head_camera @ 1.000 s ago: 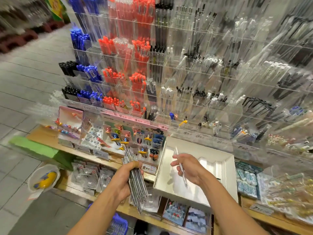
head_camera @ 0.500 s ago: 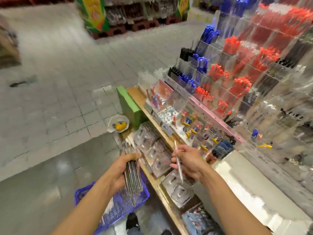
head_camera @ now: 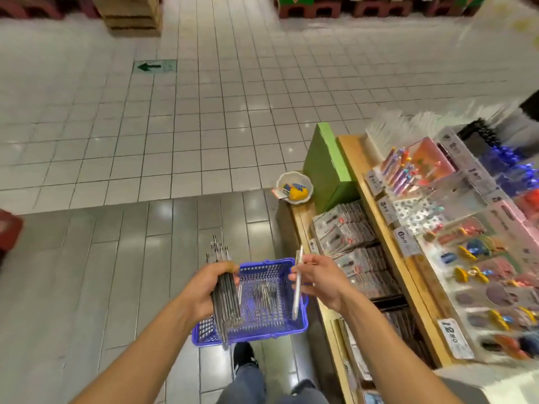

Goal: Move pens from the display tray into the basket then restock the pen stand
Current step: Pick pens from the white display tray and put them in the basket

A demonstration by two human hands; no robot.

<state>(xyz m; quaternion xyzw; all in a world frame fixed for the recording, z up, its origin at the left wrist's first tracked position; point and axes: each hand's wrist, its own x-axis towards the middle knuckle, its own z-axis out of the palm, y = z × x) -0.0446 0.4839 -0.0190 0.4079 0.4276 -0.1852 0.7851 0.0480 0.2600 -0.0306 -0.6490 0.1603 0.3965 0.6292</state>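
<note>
While over the basket (head_camera: 271, 328), pens (head_camera: 224, 298) in both hands (head_camera: 204, 290).

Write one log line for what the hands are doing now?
left hand: grips bundle of dark slim pens | right hand: pinches single white pen | blue plastic mesh basket: below, holds pens

Bright overhead shop light, glare spots on glossy floor tiles (head_camera: 163, 211), motion blur at right, wide-angle bending at edges
</note>
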